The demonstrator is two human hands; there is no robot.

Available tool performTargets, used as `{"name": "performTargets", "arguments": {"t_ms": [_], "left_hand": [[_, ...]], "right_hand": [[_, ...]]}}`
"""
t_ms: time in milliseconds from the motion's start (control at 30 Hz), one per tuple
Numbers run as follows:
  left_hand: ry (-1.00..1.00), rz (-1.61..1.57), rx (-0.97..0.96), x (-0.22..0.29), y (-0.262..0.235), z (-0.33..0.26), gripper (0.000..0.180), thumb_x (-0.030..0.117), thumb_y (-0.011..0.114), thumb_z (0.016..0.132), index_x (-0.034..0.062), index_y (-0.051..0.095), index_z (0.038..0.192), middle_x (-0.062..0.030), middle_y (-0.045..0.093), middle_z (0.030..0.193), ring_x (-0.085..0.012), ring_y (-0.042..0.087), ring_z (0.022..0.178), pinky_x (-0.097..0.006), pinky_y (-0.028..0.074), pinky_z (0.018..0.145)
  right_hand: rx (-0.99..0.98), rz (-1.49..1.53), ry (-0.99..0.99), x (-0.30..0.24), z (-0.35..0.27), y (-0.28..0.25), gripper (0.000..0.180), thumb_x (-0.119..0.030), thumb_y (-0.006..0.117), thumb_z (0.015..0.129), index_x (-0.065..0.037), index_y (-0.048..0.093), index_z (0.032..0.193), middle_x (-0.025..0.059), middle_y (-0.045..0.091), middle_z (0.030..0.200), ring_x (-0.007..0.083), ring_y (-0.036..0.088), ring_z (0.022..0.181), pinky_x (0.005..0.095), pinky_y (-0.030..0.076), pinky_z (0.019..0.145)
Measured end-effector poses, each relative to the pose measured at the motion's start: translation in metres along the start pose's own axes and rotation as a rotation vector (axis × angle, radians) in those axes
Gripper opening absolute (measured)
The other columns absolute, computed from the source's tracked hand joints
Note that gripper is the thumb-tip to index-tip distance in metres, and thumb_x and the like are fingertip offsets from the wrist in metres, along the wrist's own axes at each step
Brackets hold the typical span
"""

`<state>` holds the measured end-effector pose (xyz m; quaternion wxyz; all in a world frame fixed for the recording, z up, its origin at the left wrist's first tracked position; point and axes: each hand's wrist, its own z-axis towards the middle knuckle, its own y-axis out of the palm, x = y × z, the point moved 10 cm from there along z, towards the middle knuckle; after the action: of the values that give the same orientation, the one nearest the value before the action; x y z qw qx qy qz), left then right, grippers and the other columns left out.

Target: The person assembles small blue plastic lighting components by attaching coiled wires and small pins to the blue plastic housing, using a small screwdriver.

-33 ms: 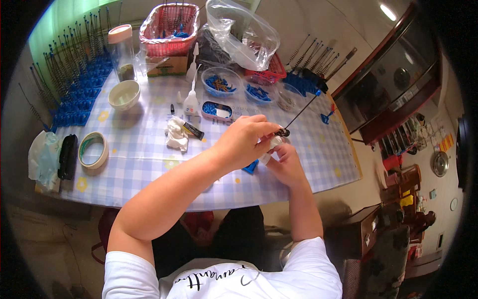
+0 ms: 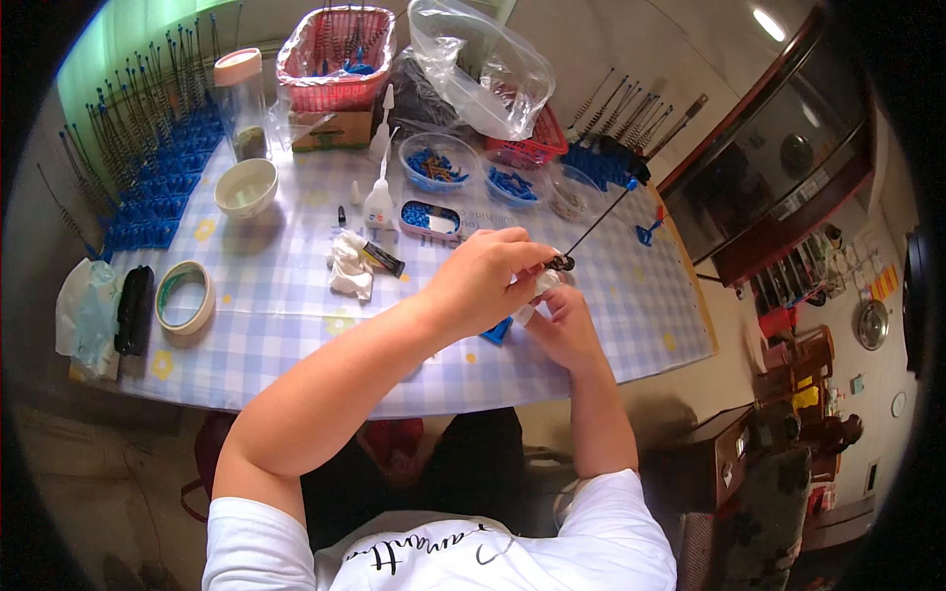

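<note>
My left hand (image 2: 483, 276) reaches across over the checked tablecloth (image 2: 276, 315) and pinches the dark lower end of a thin black rod (image 2: 596, 225). The rod slants up to the right and ends in a blue tip. Just below it, my right hand (image 2: 562, 330) is closed around a small white piece (image 2: 537, 288), touching the rod's dark end. A small blue part (image 2: 496, 332) lies on the cloth under my hands.
Near my hands lie a crumpled white tissue (image 2: 347, 266), a black tube (image 2: 382, 259), glue bottles (image 2: 378, 202) and bowls of blue parts (image 2: 437, 163). Rows of rods in blue bases (image 2: 148, 187) stand at left. A tape roll (image 2: 184, 295) and a red basket (image 2: 335, 44) are further off.
</note>
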<state>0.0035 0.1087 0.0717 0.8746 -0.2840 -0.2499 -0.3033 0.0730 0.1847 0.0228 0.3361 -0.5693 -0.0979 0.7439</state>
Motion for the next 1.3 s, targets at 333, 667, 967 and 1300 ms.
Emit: {"name": "performTargets", "arguments": {"t_ms": [333,667,967,1300], "left_hand": [[-0.031,-0.054,-0.022,-0.003,0.000,0.001,0.031,-0.008,0.062,0.071,-0.0006,0.065,0.102,-0.0122,0.062,0.086,-0.0267,0.063,0.078,-0.032,0.050,0.070],[-0.081,-0.037,-0.046,-0.006,0.003,0.000,0.032,-0.011,0.059,0.072,-0.0022,0.065,0.102,-0.0115,0.062,0.087,-0.0243,0.063,0.081,-0.031,0.050,0.072],[-0.044,-0.056,0.006,-0.003,-0.001,-0.001,0.028,-0.001,0.063,0.072,0.0002,0.066,0.100,-0.0132,0.061,0.081,-0.0306,0.062,0.074,-0.037,0.049,0.067],[-0.059,-0.044,-0.013,-0.003,0.000,-0.001,0.031,-0.006,0.061,0.071,-0.0008,0.065,0.102,-0.0122,0.061,0.084,-0.0273,0.062,0.078,-0.034,0.050,0.070]], "right_hand": [[0.148,0.096,-0.067,0.000,-0.001,-0.013,0.019,-0.007,0.069,0.079,-0.001,0.064,0.097,0.0041,0.066,0.092,0.0102,0.060,0.078,0.0263,0.048,0.070],[0.098,-0.066,-0.083,-0.002,-0.002,-0.002,0.012,0.000,0.069,0.077,0.000,0.064,0.087,0.0047,0.062,0.080,0.0119,0.059,0.068,0.0263,0.047,0.062],[0.072,-0.267,-0.065,0.005,-0.002,0.003,0.014,-0.005,0.071,0.067,-0.003,0.064,0.079,0.0107,0.062,0.075,0.0246,0.058,0.065,0.0362,0.046,0.060],[0.179,-0.152,-0.142,0.000,-0.005,-0.008,0.019,0.000,0.072,0.067,-0.004,0.063,0.083,0.0079,0.061,0.075,0.0208,0.058,0.064,0.0333,0.047,0.061]]}}
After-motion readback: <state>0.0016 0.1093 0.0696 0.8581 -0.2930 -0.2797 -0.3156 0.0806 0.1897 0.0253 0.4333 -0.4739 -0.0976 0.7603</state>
